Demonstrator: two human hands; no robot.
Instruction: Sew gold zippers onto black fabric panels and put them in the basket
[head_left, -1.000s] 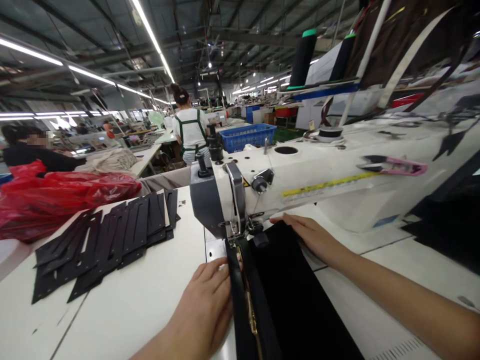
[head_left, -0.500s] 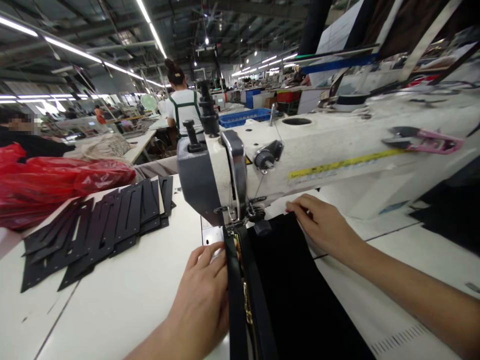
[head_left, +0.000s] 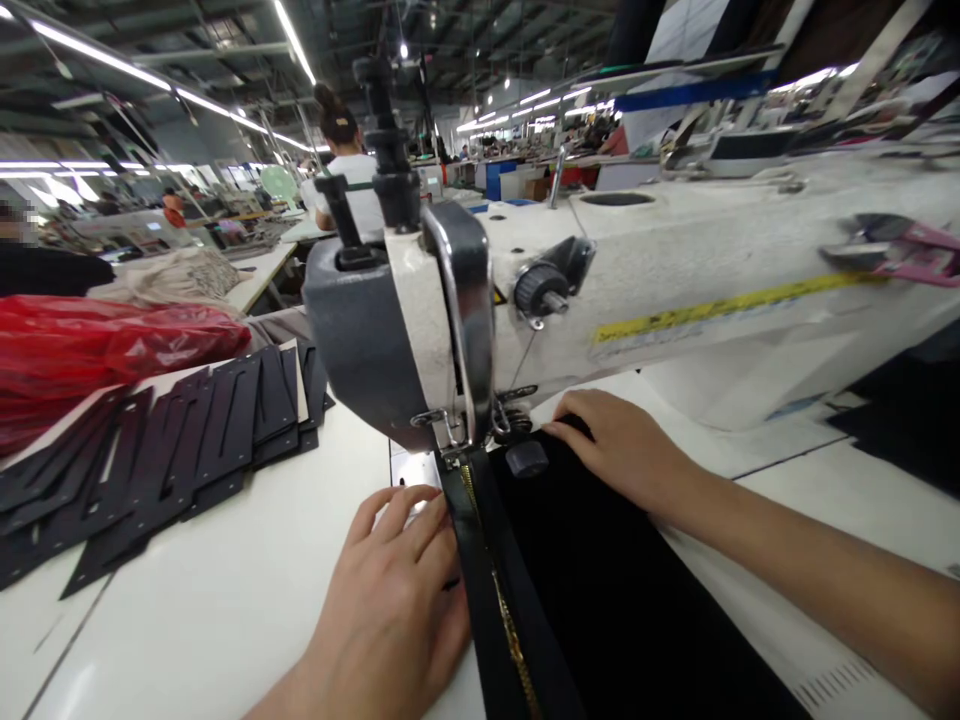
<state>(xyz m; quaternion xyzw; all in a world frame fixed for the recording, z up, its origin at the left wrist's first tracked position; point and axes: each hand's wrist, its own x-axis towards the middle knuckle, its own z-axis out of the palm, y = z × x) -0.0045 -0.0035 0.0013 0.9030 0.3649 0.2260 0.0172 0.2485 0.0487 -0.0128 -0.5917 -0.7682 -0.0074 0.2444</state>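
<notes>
Since half a second ago, the sewing machine (head_left: 675, 245) looms nearer and the right hand (head_left: 626, 450) sits closer to the presser foot (head_left: 454, 458). From that foot, the black cloth (head_left: 615, 590) spreads over the tabletop (head_left: 247, 580) toward five o'clock, its gold zip (head_left: 504, 605) running down near half past five. The hands are apart: the left hand (head_left: 394, 590) lies at seven, fingertips against the smooth dark strip (head_left: 471, 545); the right is at three, over the cloth's far edge. Whether either pinches, I cannot tell. The cloth looks light and limp, the strip stiffer, perhaps slippery; flat fingers along the strip and at that far edge should suit.
</notes>
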